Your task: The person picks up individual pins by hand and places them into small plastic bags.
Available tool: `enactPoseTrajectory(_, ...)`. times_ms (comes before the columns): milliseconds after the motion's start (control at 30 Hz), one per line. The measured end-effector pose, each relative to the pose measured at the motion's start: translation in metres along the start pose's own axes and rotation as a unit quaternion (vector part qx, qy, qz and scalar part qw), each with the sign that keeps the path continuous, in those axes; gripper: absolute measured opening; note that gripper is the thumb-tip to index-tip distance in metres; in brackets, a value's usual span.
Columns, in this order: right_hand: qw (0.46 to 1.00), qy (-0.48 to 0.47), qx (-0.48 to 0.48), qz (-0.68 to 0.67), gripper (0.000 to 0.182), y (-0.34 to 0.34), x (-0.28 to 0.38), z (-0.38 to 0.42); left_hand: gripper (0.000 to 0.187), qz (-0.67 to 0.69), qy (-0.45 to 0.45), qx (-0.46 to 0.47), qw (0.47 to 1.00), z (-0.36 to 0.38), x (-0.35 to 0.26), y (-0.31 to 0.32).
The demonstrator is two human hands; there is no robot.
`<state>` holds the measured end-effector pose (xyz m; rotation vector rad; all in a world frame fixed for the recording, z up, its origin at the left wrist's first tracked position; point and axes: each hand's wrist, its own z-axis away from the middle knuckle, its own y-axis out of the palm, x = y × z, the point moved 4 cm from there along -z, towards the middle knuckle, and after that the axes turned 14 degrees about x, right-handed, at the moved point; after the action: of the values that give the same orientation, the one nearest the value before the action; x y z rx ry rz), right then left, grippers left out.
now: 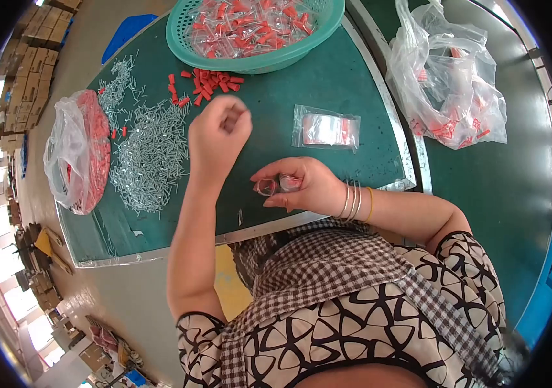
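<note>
My left hand (pixel 220 126) is curled closed over the table, its fingertips slightly blurred. Whatever it may hold is hidden. Just beyond it lies a scatter of small red plastic caps (pixel 211 83), and to its left spreads a heap of small silvery screws or nails (pixel 150 158). My right hand (pixel 305 184), with bangles at the wrist, grips a small clear plastic bag (pixel 267 187) whose mouth gapes toward the left; something red and whitish shows inside. Beyond the right hand, a flat clear packet (pixel 327 129) with red and white contents lies on the table.
A green basket (pixel 253 63) full of clear packets with red pieces stands at the far edge. A plastic bag of red pieces (pixel 91 152) lies at the table's left edge. A white plastic bag (pixel 447 77) rests on the right-hand surface, beyond a metal-edged gap.
</note>
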<state>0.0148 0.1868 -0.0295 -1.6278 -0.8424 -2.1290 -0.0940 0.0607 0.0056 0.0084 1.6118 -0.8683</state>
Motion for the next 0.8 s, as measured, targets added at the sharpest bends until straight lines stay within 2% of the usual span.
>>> enactPoseTrajectory(33,1.000,-0.003,-0.001,-0.003,0.040,0.000,0.000,0.000,0.005,0.120,-0.034,-0.018,0.992,0.020,0.000,-0.003)
enactPoseTrajectory(100,1.000,-0.006,-0.001,-0.008,0.041,0.000,-0.001,-0.001,0.005,0.120,0.028,-0.067,0.990,0.059,-0.016,-0.002)
enactPoseTrajectory(200,0.999,-0.011,-0.009,-0.032,0.041,0.000,-0.005,-0.001,0.008,-0.086,0.179,-0.067,0.978,0.088,-0.030,0.008)
enactPoseTrajectory(233,1.000,-0.006,-0.012,-0.021,0.040,-0.001,-0.006,-0.002,0.009,-0.132,0.187,-0.063,0.971,0.091,-0.029,0.013)
enactPoseTrajectory(300,1.000,0.003,-0.018,0.001,0.040,-0.002,-0.009,-0.004,0.011,-0.224,0.200,-0.052,0.952,0.094,-0.028,0.020)
enactPoseTrajectory(400,1.000,-0.009,-0.010,-0.007,0.037,-0.002,-0.011,-0.003,0.018,-0.153,0.177,-0.028,0.972,0.098,-0.018,0.020)
enactPoseTrajectory(500,0.995,-0.049,0.010,0.084,0.038,0.002,-0.002,-0.002,0.022,-0.177,0.184,0.028,0.966,0.101,-0.019,0.013)
enactPoseTrajectory(600,0.998,0.010,0.026,0.052,0.039,0.002,-0.009,-0.004,0.023,-0.197,0.170,0.079,0.962,0.103,-0.026,0.012)
enactPoseTrajectory(633,0.998,-0.003,0.027,0.064,0.039,0.002,-0.009,-0.003,0.024,-0.204,0.164,0.094,0.960,0.104,-0.027,0.013)
enactPoseTrajectory(733,0.995,-0.040,0.016,0.090,0.040,0.003,-0.004,-0.002,0.023,-0.237,0.192,0.053,0.951,0.106,-0.017,0.017)
enactPoseTrajectory(800,0.994,-0.060,-0.008,0.088,0.041,0.005,0.001,0.000,0.022,-0.220,0.179,0.001,0.959,0.106,-0.020,0.015)
